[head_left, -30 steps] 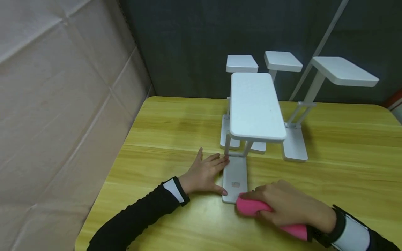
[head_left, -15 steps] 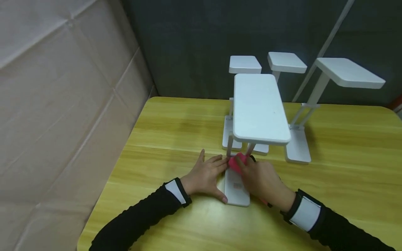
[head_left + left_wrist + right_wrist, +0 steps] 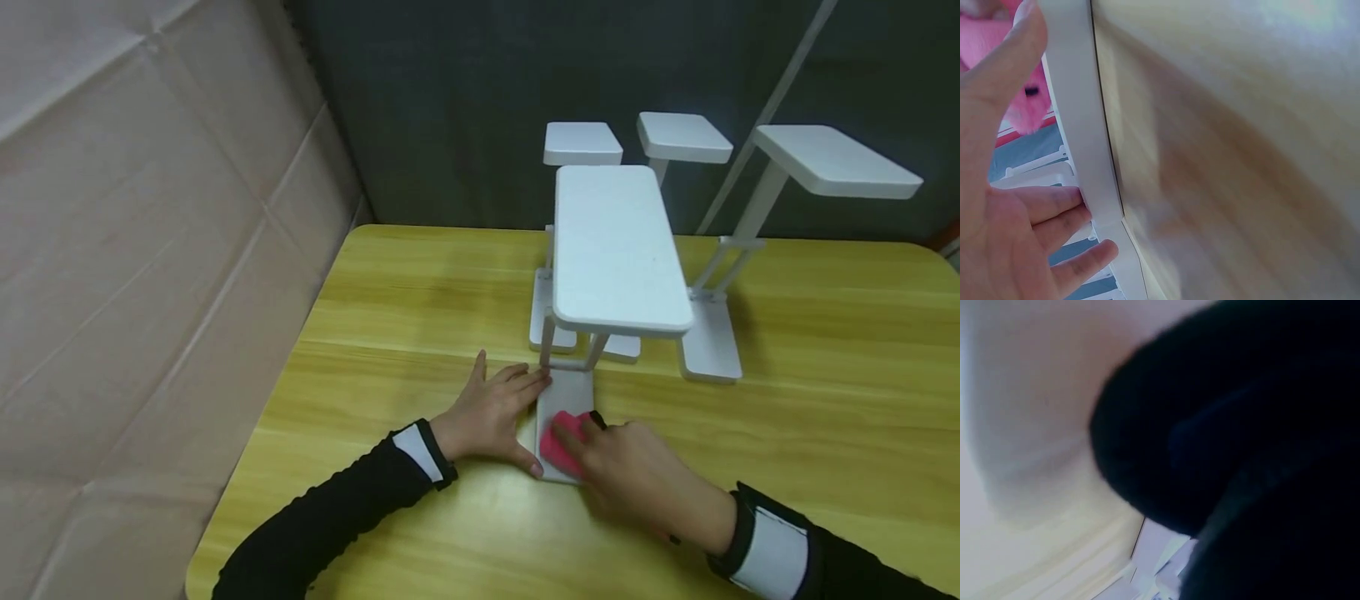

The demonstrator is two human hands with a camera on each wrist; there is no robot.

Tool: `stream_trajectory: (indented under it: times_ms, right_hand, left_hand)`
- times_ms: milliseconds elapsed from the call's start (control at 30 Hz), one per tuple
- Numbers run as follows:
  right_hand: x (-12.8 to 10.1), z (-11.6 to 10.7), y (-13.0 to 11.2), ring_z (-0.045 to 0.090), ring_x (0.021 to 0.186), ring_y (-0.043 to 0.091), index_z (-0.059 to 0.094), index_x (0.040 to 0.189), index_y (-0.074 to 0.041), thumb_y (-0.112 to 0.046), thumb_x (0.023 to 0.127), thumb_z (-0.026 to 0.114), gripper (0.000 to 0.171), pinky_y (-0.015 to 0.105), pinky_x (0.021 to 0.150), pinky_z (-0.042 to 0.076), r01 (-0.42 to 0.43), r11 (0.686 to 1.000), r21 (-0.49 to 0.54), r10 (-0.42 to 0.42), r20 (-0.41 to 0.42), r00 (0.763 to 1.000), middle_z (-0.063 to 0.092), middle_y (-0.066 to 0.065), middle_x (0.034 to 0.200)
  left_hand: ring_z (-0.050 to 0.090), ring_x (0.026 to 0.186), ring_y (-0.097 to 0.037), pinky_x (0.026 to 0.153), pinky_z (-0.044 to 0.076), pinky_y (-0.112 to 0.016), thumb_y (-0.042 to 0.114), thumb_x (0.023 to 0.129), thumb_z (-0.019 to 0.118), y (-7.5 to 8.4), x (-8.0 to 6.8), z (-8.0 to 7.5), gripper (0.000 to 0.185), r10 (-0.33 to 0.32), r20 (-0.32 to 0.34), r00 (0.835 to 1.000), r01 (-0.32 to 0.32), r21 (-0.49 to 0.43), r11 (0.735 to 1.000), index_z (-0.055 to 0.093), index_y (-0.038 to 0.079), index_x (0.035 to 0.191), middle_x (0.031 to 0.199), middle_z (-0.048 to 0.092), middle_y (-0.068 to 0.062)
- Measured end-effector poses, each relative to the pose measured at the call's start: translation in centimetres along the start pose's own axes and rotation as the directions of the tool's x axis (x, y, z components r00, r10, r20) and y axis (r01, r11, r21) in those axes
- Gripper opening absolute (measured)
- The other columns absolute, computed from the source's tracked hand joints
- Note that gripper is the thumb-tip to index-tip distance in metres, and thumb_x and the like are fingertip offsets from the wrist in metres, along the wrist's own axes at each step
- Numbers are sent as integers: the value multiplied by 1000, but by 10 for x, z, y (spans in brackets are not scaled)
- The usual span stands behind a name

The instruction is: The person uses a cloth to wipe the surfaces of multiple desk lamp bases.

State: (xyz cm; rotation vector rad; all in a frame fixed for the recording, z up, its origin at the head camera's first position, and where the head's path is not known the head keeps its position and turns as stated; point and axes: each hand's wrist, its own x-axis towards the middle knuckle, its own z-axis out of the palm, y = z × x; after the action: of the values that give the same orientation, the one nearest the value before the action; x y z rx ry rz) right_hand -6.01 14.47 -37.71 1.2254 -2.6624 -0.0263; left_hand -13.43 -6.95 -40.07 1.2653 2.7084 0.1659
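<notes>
**Pink cloth on stand base, both hands at it**

Item: pink cloth (image 3: 561, 442), 1 pc. Lies on flat base (image 3: 564, 398) of nearest white stand (image 3: 615, 246), near table's (image 3: 420, 308) front-centre. Right hand (image 3: 630, 471) on top of it, fingers curled over and gripping; cloth's near part hidden under the hand. Left hand (image 3: 491, 417) just left of cloth, flat on table w/ fingers straight, fingertips and thumb against base's left edge; holds nothing.

Left wrist view: base edge (image 3: 1082, 144) between thumb and fingers (image 3: 1054, 206), pink (image 3: 1019, 75) beyond it, blurred. Right wrist view: dark sleeve (image 3: 1241, 444) fills most of frame; hand and cloth not seen there.

Count: white stands 4, i.e. 1 at front, 3 behind it (image 3: 832, 158), far ones' bases partly hidden by front one's top. Hands 2. Table 1, right side cut off. Cardboard wall (image 3: 150, 233) at left.
</notes>
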Motion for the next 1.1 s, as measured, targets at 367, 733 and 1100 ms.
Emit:
stream_trajectory:
  times_ms: [367, 733, 1100]
  right_hand:
    - [-7, -14, 13, 45, 54, 1, 62, 125, -11, -21, 77, 71, 50, 25, 47, 43, -13, 920, 392, -64, 184, 981, 67, 1, 88]
    - [42, -7, 33, 31, 41, 7, 62, 120, -4, -27, 74, 74, 53, 22, 35, 26, -129, 988, -83, 126, -46, 991, 51, 2, 61]
    - [52, 8, 1, 40, 42, 12, 64, 112, 4, -21, 79, 66, 41, 26, 34, 36, -140, 944, -298, 164, 55, 985, 51, 5, 58]
  left_hand:
    - [27, 139, -28, 103, 11, -71, 79, 57, 69, -6, 0, 3, 119, -14, -23, 1000, 13, -40, 999, 32, 13, 150, 154, 29, 0]
    - [24, 139, -25, 104, 18, -67, 80, 57, 68, -6, -5, 11, 126, -97, -8, 995, 96, -76, 992, 25, 9, 151, 152, 30, -6]
    - [16, 142, -25, 103, 11, -71, 81, 60, 65, -2, -7, 11, 121, -144, 70, 987, 150, -91, 984, 26, 13, 152, 155, 25, -3]
